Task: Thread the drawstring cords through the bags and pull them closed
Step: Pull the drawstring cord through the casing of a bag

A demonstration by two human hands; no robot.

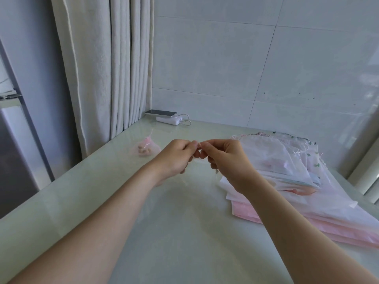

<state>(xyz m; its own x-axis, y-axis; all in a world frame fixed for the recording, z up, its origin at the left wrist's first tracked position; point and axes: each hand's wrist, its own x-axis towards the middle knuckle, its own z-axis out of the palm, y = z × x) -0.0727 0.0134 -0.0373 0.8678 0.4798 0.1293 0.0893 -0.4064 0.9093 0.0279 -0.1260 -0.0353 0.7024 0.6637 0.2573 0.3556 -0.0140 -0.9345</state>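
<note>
**Both hands pinch a sheer bag over the open middle of the table**

Nearest the camera, two bare forearms reach in from the bottom corners and converge above the pale glossy table [164, 232]. The stretch of tabletop between and beneath them is bare, giving the widest free room in view. The table's left edge runs diagonally from the near left up towards the far corner.

Further out, the left hand [174, 156] and right hand [227, 160] meet fingertip to fingertip, raised off the surface. Both have their fingers curled and pinch the top of a small, almost transparent sheer bag [199, 160], which hangs between them. A thin pale strand dangles under the right hand. I cannot tell whether it is the cord or which fingers hold it.

Just right of the right hand, a loose pile of sheer bags [287, 171] in white and pink fills the right side of the table. Its lower sheets fan out towards the near right edge.

Left of the hands and well apart from them, a small pink bag [146, 149] with pale lumps inside lies flat near the left edge.

At the far edge, a phone [161, 113] rests on a white power bank [169, 120], joined by a looped cable [187, 119]. Behind them stand a tiled wall [225, 58] and a cream curtain [114, 68] at the corner.
</note>
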